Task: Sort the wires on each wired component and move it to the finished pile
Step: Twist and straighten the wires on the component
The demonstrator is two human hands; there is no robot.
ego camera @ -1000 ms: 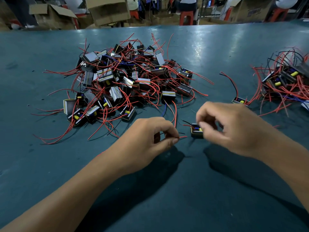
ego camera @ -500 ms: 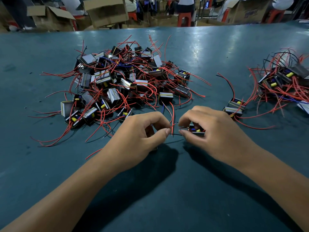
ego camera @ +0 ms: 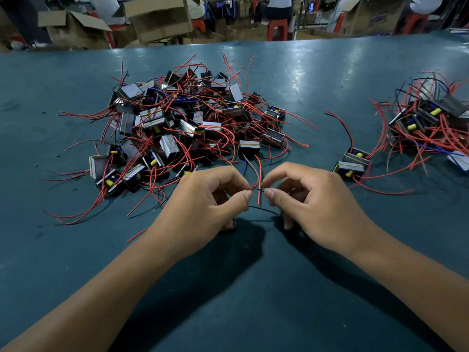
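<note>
Head view, centre of frame: left hand [ego camera: 203, 199] pinches a red wire [ego camera: 258, 184] between thumb and forefinger, a component [ego camera: 229, 224] partly hidden under its palm. Right hand [ego camera: 314, 199] pinches a thin black wire [ego camera: 264, 210]. Big tangled pile [ego camera: 187, 123] upper left on the teal worktop [ego camera: 253, 301]; smaller pile [ego camera: 429, 123] at right edge.

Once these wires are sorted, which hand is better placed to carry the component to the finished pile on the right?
Probably the right hand: it is nearer the finished pile. But the component sits under the left hand.
</note>
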